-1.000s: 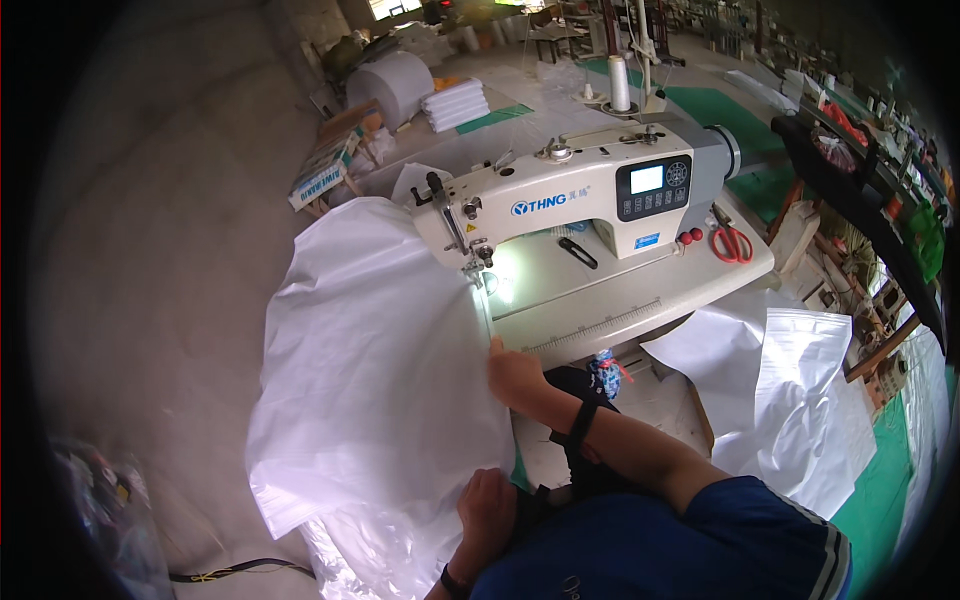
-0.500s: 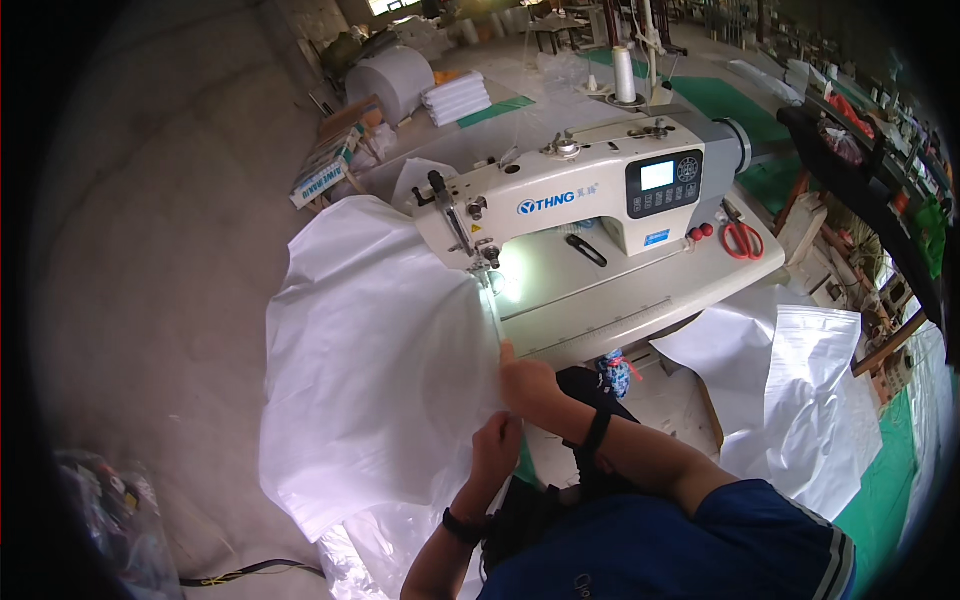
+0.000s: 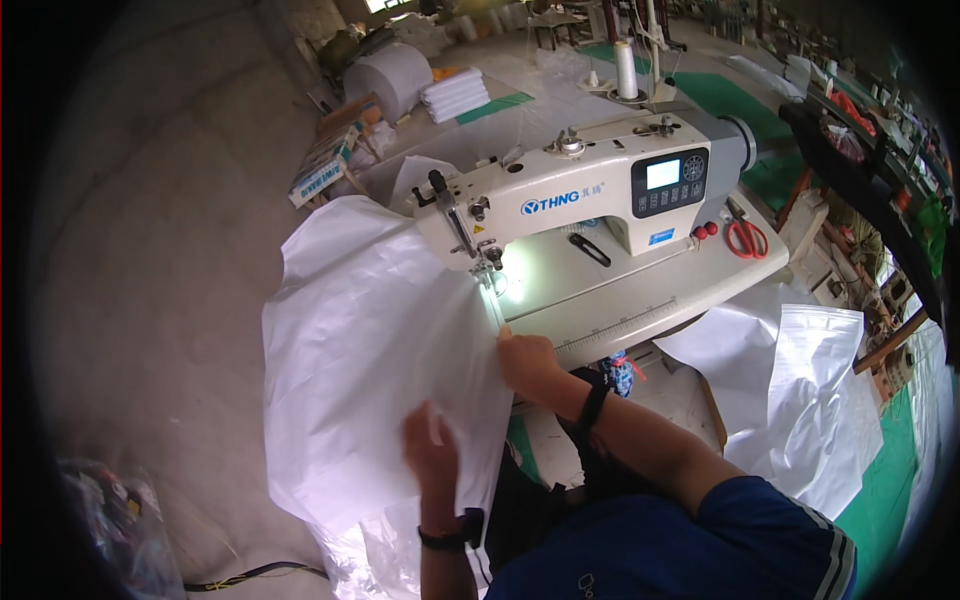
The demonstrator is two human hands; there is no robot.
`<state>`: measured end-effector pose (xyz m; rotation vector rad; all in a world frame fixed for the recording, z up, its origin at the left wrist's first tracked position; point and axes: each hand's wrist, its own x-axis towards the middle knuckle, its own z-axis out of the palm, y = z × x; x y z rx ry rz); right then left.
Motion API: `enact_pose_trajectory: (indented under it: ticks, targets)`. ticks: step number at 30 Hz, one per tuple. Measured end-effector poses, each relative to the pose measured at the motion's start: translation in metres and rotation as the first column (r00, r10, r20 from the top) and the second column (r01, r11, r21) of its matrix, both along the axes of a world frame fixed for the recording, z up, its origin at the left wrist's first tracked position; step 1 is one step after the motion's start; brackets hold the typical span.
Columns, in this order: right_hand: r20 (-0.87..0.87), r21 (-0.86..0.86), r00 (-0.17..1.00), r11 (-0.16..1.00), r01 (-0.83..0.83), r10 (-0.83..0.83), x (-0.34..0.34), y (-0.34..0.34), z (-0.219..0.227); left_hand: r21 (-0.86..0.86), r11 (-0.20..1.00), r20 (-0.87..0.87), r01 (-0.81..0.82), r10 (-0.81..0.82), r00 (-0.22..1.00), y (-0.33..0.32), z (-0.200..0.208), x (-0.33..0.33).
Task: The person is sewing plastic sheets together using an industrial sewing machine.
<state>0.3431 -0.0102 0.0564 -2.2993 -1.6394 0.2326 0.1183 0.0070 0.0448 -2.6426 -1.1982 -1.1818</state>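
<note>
Now, right hand (image 3: 527, 362): the edge of the white sheet (image 3: 350, 350) is gripped by closed fingers.
Left hand (image 3: 430, 455): it has been moved left; its grip cannot be told through blur.
White sheet: spread beside the sewing machine (image 3: 610, 165), its edge now guided by one hand.

Glossy white across the sheet (image 3: 360, 350); cream on the sewing machine (image 3: 600, 175), with blue lettering (image 3: 556, 203) and a black panel (image 3: 670, 200); bright red round the scissor handles (image 3: 747, 240); dark blue over the shirt (image 3: 650, 550), pale-striped at the sleeve (image 3: 770, 515); green along the floor covering (image 3: 722, 102)
</note>
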Motion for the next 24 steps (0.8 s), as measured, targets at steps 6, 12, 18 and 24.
enact_pose_trajectory:
  ticks: [6,12,18,24]
  targets:
    - [0.122,0.027,0.993,1.0,0.002,-0.005,0.011,0.031,0.002,0.146,0.905,-0.246,-0.399,0.424,0.872,0.072,-0.007,-0.085]
    - [0.098,0.007,0.995,1.0,0.012,-0.013,0.025,0.064,-0.008,-0.077,0.939,-0.304,-0.336,0.299,0.905,0.145,-0.013,-0.084]
    - [-0.182,0.084,0.971,0.981,0.172,-0.155,0.016,0.052,0.004,-0.174,0.963,-0.363,-0.206,0.132,0.923,0.209,0.008,-0.066]
    - [-0.875,-0.418,0.418,0.818,-0.395,-0.245,-0.053,-0.039,-0.019,-0.28,0.951,-0.371,-0.129,0.016,0.928,0.247,0.021,-0.053]
